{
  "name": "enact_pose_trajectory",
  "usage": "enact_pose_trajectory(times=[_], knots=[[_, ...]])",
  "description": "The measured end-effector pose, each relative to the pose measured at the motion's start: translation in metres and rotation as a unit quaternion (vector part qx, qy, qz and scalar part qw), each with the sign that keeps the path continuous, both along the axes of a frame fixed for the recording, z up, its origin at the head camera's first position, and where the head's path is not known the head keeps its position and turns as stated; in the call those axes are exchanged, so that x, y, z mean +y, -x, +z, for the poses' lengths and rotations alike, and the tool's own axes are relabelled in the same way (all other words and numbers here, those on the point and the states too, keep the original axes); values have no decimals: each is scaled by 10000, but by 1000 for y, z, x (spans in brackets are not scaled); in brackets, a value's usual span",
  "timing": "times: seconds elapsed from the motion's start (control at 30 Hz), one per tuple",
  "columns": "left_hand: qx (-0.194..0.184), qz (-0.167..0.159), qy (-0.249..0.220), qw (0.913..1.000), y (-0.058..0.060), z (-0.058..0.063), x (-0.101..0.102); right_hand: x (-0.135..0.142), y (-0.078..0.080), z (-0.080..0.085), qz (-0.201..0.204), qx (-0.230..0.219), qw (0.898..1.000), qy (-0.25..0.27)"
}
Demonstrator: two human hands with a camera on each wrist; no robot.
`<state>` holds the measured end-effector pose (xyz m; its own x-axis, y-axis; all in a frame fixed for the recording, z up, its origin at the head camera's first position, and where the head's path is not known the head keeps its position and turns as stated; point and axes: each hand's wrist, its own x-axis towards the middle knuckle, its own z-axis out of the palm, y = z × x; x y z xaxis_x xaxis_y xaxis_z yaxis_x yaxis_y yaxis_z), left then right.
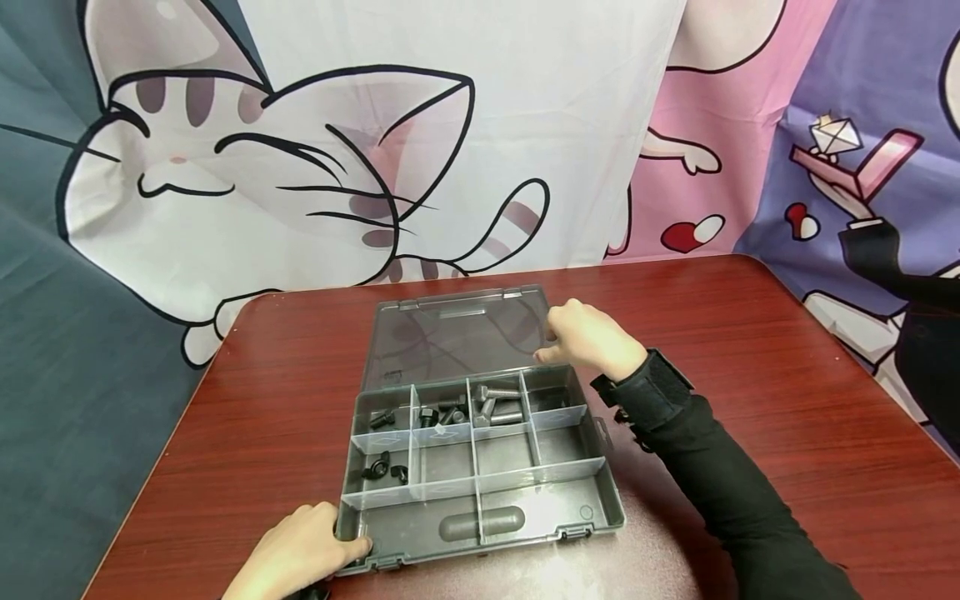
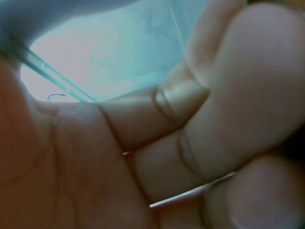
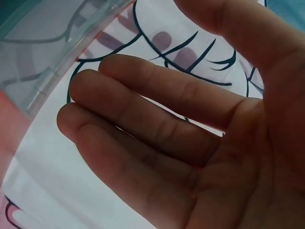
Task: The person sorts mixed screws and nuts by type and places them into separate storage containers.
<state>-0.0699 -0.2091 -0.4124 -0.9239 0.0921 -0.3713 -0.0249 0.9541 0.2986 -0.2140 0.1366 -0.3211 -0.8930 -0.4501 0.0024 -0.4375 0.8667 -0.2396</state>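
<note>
A grey plastic organizer box (image 1: 405, 540) lies on the table with its see-through lid (image 1: 450, 343) swung back. At its near left corner my left hand (image 1: 296, 546) grips the wall, thumb over the rim; the left wrist view shows those fingers (image 2: 162, 167) curled. My right hand (image 1: 592, 337) is beside the lid's right edge. In the right wrist view its fingers (image 3: 157, 119) are loosely extended and hold nothing. Silver bolts (image 1: 495, 412) and dark bolts (image 1: 448, 412) fill two back compartments. Black wing nuts (image 1: 378, 465) lie in a left compartment.
The red-brown table (image 1: 712, 333) extends around the box. A cloth (image 1: 570, 125) printed with cartoon figures hangs behind it. Clear dividers (image 1: 476, 450) split the box, and a latch (image 1: 573, 532) sits on its front wall.
</note>
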Motion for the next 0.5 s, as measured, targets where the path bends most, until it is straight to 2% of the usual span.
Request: enact_pose_trajectory(times=[0.27, 0.5], knots=[[-85, 26, -19, 10000, 0, 0, -1, 15, 2, -4, -247, -54, 9997, -28], [-73, 4, -13, 10000, 1, 0, 0, 29, 3, -6, -212, 17, 9998, 5]])
